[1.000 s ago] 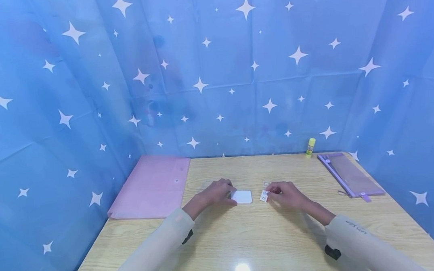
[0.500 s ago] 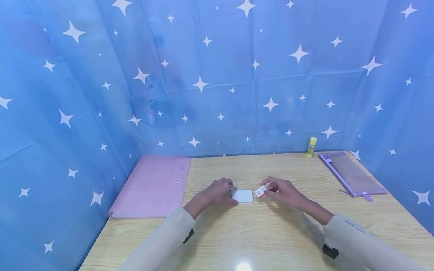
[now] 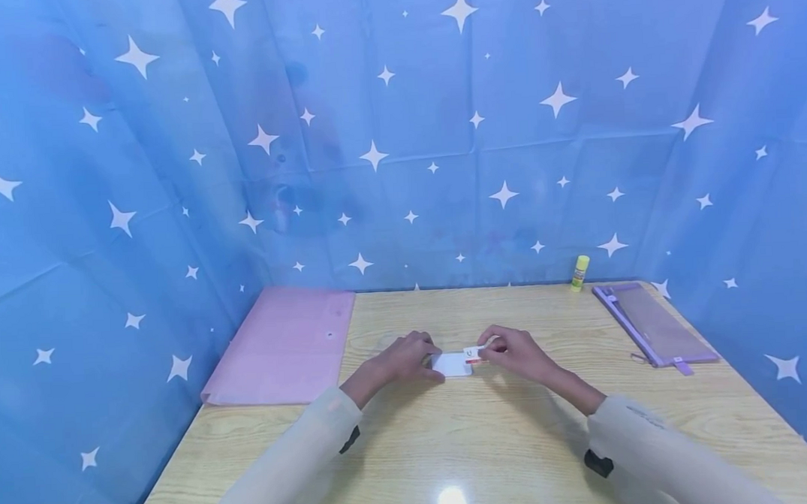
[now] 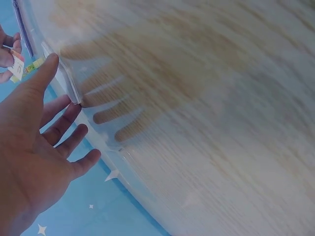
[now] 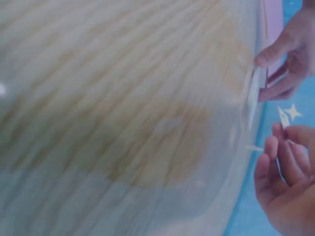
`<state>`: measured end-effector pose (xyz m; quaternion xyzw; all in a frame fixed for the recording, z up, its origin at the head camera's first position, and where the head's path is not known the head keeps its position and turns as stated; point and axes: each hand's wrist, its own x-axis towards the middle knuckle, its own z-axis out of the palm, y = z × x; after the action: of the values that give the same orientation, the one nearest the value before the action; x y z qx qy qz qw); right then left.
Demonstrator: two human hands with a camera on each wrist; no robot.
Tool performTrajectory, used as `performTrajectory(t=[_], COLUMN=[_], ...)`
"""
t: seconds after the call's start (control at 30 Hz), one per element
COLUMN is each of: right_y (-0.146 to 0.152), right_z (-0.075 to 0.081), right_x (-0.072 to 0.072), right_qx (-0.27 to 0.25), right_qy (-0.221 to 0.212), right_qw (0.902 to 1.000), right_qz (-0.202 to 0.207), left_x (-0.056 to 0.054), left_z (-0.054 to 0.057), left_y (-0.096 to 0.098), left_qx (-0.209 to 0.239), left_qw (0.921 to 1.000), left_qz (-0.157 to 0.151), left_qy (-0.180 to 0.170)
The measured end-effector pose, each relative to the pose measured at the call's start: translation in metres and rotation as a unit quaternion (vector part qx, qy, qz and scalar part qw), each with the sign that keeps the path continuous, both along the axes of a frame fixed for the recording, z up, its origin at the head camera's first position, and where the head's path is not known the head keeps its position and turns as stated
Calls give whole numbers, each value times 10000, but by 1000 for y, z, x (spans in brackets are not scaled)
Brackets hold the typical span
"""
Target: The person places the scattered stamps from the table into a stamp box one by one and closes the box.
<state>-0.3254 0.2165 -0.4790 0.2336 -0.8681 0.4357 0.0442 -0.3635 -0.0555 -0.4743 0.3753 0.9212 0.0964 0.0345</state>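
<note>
A flat white rectangle (image 3: 451,366) with rounded corners lies on the table in the head view. My left hand (image 3: 406,359) grips its left end, thumb on the near edge and fingertips at the far edge. In the left wrist view the rectangle (image 4: 70,81) appears nearly edge-on between thumb and fingers. My right hand (image 3: 518,354) pinches a small white printed piece with a red-orange edge (image 3: 472,354). That piece overlaps the rectangle's right end in the head view. Seen from the right wrist, the thin piece (image 5: 284,118) stands out from thumb and forefinger.
A pink translucent folder (image 3: 282,347) lies at the table's left. At the back right stands a yellow glue stick (image 3: 579,273), beside a purple zip pouch (image 3: 657,323). A blue curtain with white stars (image 3: 398,132) hangs behind and along both sides of the wooden table (image 3: 412,454).
My right hand has moved left with the small printed piece, from right of the white rectangle to over its right end, turning the piece. The left hand has stayed put.
</note>
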Motion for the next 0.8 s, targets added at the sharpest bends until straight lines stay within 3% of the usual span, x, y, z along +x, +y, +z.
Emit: performTrajectory(t=[0.2, 0.53, 0.8], right_y=[-12, -23, -29], right_z=[2, 8, 1], right_x=[-4, -10, -15], right_qx=[85, 177, 170], right_qy=[-44, -286, -339], right_qw=[9999, 9991, 9988], right_qz=[-43, 258, 306], left_x=[-1, -4, -5], left_z=[-5, -2, -3], left_y=[0, 1, 3], left_qx=[-30, -31, 255], left_qw=[9997, 9996, 9981], left_qz=[137, 150, 226], left_qy=[-185, -255, -507])
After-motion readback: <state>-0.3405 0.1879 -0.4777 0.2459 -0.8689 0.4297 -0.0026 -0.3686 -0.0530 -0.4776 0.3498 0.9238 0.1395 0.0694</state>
